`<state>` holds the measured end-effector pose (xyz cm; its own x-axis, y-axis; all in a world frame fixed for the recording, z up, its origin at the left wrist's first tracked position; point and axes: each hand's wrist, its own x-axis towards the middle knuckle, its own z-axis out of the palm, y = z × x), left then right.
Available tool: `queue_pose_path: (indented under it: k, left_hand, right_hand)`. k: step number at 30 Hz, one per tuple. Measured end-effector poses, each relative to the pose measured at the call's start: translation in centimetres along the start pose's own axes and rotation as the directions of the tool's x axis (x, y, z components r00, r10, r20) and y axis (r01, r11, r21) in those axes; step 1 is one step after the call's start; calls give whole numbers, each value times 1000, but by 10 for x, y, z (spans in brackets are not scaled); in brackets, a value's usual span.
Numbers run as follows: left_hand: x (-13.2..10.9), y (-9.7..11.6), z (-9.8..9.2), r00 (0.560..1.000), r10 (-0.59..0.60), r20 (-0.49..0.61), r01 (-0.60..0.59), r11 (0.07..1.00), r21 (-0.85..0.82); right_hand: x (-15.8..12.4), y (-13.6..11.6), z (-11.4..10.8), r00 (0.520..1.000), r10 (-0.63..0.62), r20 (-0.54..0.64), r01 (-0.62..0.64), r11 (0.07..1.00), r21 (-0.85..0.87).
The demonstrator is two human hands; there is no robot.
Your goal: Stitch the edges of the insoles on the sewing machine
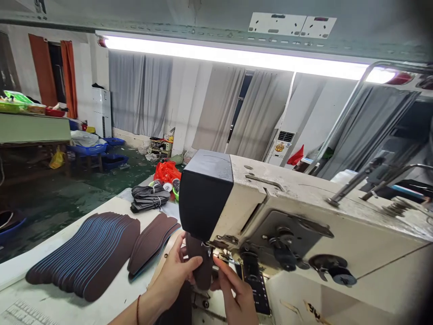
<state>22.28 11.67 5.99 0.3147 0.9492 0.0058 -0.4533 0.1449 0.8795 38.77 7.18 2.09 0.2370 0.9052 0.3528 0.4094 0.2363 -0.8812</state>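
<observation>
A dark brown insole (pixel 203 273) stands on end at the needle end of a sewing machine (pixel 257 189). My left hand (pixel 171 271) is closed on its left side, thumb across the face and fingers behind. My right hand (pixel 237 289) is at the insole's right edge, just below the metal presser foot area (pixel 223 255). Its fingertips are drawn together there; what lies between them is too small to make out. On the table to the left rest a fanned row of brown insoles with blue edges (pixel 84 253) and a smaller stack of insoles (pixel 152 243).
Tied bundles of dark pieces (pixel 149 197) lie at the table's back, near a red plastic bag (pixel 167 171). A ruler (pixel 27 313) is at the table's front left. The machine's body fills the right side, under a lit tube lamp (pixel 237 56).
</observation>
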Motion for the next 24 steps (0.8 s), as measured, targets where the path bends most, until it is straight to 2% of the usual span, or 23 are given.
queue_pose_path:
  k: [4,9,16,18,21,24]
  left_hand:
    - [9,-2,5,998,70,-8,-69,997,21]
    - [26,-1,8,995,95,-38,-92,993,75]
    - [46,3,13,986,157,-58,-148,981,125]
    - [48,5,14,985,164,-56,-156,979,129]
    - [49,6,14,983,177,-58,-168,977,134]
    - [45,3,12,980,190,-60,-180,974,139]
  right_hand:
    - [0,-3,-3,996,32,86,-31,999,-6]
    - [-2,-2,0,998,50,33,-51,998,26]
    - [-2,-1,1,1000,-6,12,6,1000,0]
    - [-7,1,3,999,-48,-23,47,999,-24]
    - [-24,16,17,977,-135,-168,121,988,-92]
    - [-49,45,44,963,-121,-242,67,973,-220]
